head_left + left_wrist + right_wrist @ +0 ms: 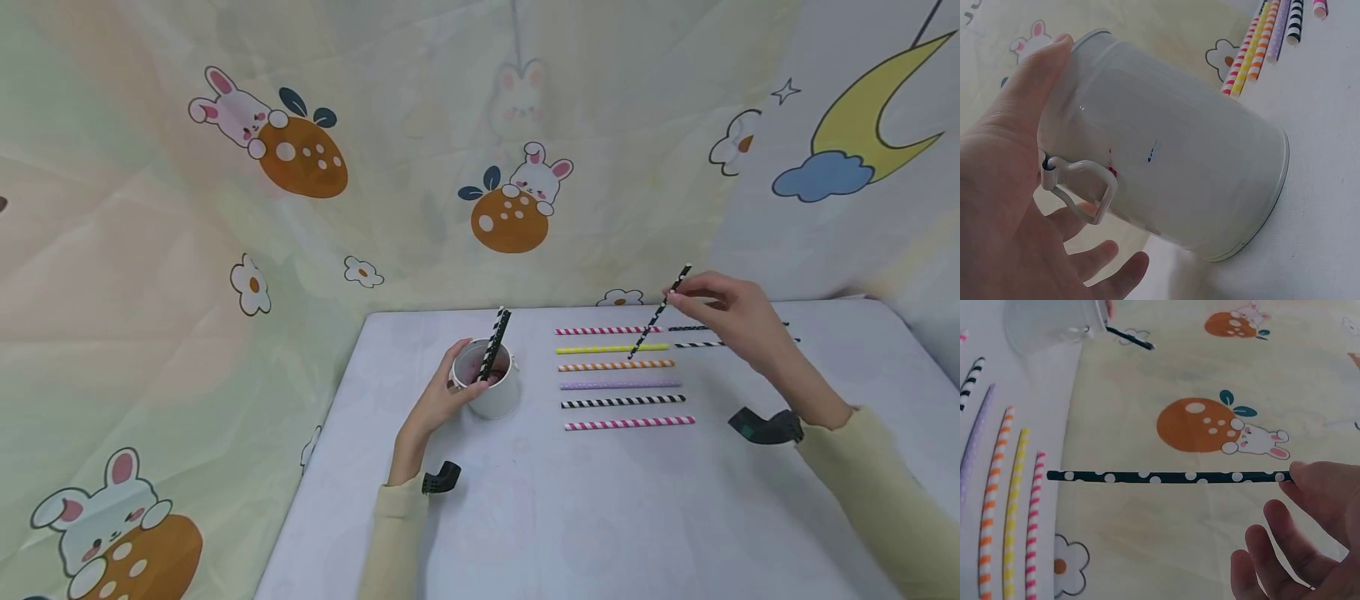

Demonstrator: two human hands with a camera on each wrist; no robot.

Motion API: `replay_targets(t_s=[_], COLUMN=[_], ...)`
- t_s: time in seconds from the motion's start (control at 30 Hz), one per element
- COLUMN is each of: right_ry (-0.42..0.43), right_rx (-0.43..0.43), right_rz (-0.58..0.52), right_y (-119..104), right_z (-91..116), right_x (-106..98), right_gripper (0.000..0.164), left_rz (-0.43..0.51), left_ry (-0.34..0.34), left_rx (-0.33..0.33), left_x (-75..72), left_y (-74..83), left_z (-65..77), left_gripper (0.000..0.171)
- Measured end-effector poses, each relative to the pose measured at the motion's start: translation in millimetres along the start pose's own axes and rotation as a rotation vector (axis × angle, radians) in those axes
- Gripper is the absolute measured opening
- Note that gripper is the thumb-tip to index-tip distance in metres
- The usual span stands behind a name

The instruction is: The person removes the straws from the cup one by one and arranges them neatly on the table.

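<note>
A black paper straw with white dots (1166,477) is pinched near its upper end between the thumb and fingertips of my right hand (731,317). It slants in the air over the row of straws. My left hand (435,404) grips a white pail (498,404) by its rim, thumb on the near side. A small loop handle (1107,194) shows on the pail's side. Black-and-white straws (491,346) lean inside the pail, their lower ends hidden by its wall.
Striped and dotted straws lie in rows right of the pail, among them a yellow one (611,349), an orange one (617,367) and a purple one (620,385). Black straws (682,328) lie partly behind my right hand. A patterned cloth (420,225) hangs behind the table.
</note>
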State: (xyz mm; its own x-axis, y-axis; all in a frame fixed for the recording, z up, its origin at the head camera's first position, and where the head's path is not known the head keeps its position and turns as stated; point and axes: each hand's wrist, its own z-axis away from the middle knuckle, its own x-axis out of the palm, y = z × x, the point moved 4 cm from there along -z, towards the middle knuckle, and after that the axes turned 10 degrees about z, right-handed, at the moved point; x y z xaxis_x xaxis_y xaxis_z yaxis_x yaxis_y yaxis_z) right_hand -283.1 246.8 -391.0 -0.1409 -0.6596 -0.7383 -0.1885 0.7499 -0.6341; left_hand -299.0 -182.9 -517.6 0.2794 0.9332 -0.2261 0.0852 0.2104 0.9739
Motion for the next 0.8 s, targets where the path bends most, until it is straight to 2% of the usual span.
replay_targets(t_s=[0.2,0.37,0.47,0.6,0.8], right_ry=[0.035,0.042,0.037,-0.023,-0.125], right_rx=[-0.189,-0.367,-0.435,-0.436,-0.404], right_rz=[0.25,0.473,0.568,0.658,0.771], right_y=[-17,-27,-28,-21,7], right_z=[12,24,27,25,17], right_x=[-5,0,2,8,16], right_gripper=[0.022,0.026,0.027,0.025,0.019], left_rz=[0.003,0.014,0.016,0.01,0.009], left_ry=[-0.003,-0.003,-0.004,0.0,0.002], left_rx=[-0.009,-0.008,-0.002,-0.003,-0.014], left_x=[0.0,-0.1,-0.1,-0.3,-0.2], left_y=[-1.1,-0.3,0.4,0.0,-1.3], left_z=[-0.2,-0.3,-0.3,-0.6,-1.1], left_gripper=[0.082,0.082,0.081,0.08,0.081])
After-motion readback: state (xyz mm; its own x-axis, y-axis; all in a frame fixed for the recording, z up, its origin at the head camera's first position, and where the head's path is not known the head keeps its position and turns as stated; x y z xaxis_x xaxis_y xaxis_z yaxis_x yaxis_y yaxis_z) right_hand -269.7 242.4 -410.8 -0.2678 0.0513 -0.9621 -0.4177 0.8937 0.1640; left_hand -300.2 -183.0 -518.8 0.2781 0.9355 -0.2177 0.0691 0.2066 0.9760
